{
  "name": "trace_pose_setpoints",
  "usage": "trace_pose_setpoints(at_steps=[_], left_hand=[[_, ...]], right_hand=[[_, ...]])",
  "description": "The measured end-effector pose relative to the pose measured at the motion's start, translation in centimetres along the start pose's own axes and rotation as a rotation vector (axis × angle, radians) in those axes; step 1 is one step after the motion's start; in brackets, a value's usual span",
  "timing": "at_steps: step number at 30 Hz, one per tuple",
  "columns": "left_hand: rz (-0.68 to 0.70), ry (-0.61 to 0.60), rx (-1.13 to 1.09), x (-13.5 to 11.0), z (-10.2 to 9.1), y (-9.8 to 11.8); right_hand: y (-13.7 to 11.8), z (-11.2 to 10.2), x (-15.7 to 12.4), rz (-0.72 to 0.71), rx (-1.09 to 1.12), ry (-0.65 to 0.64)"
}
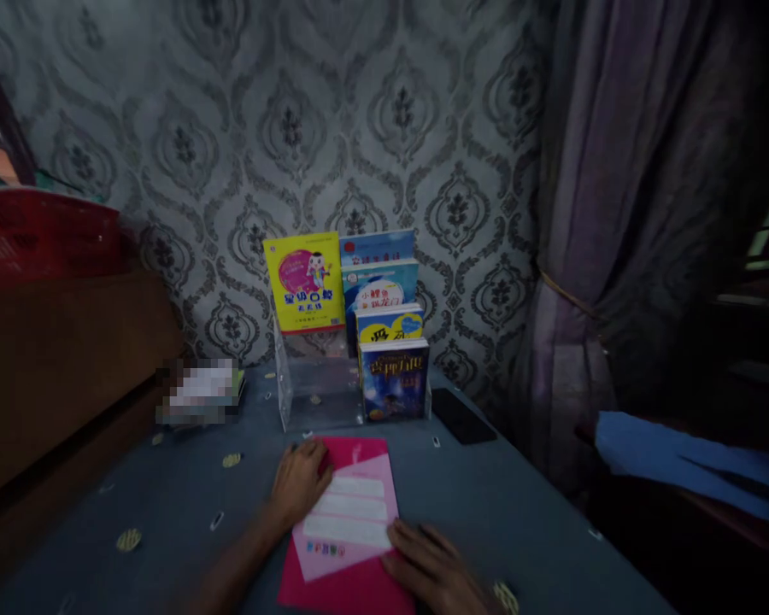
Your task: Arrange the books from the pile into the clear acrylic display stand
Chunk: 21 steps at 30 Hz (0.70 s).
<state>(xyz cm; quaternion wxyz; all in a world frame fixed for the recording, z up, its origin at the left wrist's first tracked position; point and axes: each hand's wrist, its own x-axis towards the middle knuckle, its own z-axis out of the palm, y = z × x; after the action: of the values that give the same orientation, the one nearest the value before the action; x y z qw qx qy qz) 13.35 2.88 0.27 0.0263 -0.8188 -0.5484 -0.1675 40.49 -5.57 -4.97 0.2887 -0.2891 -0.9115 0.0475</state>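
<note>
A bright pink booklet (337, 585) with a light pink slanted panel, white bars and small coloured characters lies flat on the table in front of me. My left hand (300, 480) is at its upper left edge, fingers bent over the cover and closed on that side. At the lower right edge rests my right hand (432, 568), open, its fingers stretched out over the cover and slightly blurred. Just beyond the booklet stands a clear stepped book rack (283, 389). A yellow book (304, 286) is in its left column at the back.
The rack's right column holds several books, a dark blue book (394, 384) foremost. To its right lies a black phone-like slab (462, 417). A small stack of books (208, 389), partly pixelated, sits at the left by a brown box (64, 367). A purple curtain (577, 256) hangs at right.
</note>
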Motion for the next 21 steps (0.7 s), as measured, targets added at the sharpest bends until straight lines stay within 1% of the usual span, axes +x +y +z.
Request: trace_pose_setpoints(at_steps=[1, 2, 4, 6, 9, 12, 14, 17, 21], left_hand=[[0.014, -0.017, -0.001, -0.3, -0.5, 0.1], [0.020, -0.036, -0.011, -0.8, -0.9, 0.0], [0.046, -0.080, -0.039, -2.2, -1.3, -0.2], [0.126, -0.084, -0.056, -4.3, -1.4, -0.4], [0.243, -0.020, -0.059, -7.9, -1.7, -0.3], [0.297, -0.006, -0.045, -10.9, -2.2, 0.2], [0.314, -0.034, -0.023, -12.1, -2.5, 0.5], [0.324, -0.091, 0.001, -13.2, -2.6, 0.8], [0.327, -0.153, -0.030, -14.9, -2.8, 1.6]], right_hand=[[-0.9, -0.5, 0.2, 0.077, -0.008, -0.017], [-1.7, -0.9, 0.4, 0.121, -0.010, -0.057], [-2.8, -1.4, 0.8, 0.175, -0.010, -0.127], [-3.2, -1.5, 1.1, 0.202, -0.004, -0.168], [-3.3, -1.3, 1.3, 0.211, -0.004, -0.182], [-3.3, -1.2, 1.3, 0.214, -0.010, -0.193], [-3.4, -1.3, 1.2, 0.215, -0.006, -0.199], [-3.6, -1.5, 0.6, 0.201, 0.005, -0.200], [-4.3, -1.9, -1.0, 0.166, 0.038, -0.188]])
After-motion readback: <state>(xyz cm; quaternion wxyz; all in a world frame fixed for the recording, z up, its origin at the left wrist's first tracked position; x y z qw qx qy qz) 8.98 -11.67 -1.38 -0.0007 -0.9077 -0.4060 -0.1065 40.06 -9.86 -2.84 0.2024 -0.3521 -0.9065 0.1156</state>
